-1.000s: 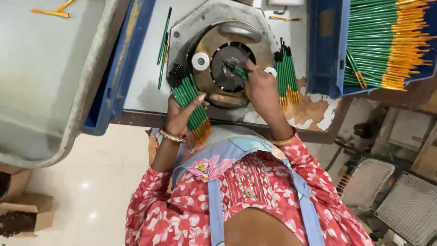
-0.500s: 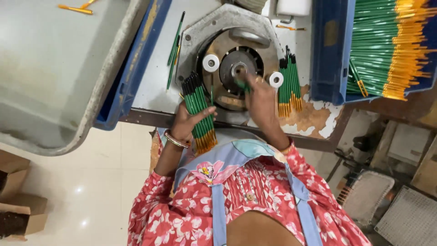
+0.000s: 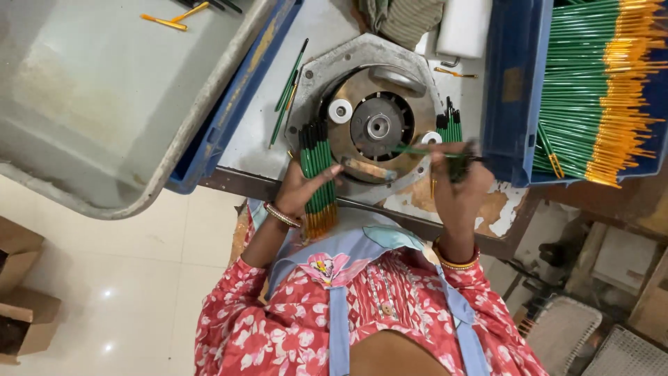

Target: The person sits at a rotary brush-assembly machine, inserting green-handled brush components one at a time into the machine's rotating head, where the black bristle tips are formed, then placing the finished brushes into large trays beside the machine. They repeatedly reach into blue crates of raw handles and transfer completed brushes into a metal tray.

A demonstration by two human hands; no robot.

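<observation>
Head view: blue crate [image 3: 511, 104] of green pencils [image 3: 591, 90], perhaps unlabelled.

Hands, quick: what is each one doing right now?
Left hand: closed on a pencil bundle.
Right hand: closed on a single green pencil.

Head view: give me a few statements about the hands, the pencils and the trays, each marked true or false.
1. The left hand holds a bundle of green pencils. True.
2. The right hand is empty. False: it holds a single green pencil pointing toward the round metal machine.
3. The blue tray holds green pencils with orange ends. True.
4. The grey tub is full of pencils. False: only a few orange sticks lie at its far edge.
</observation>
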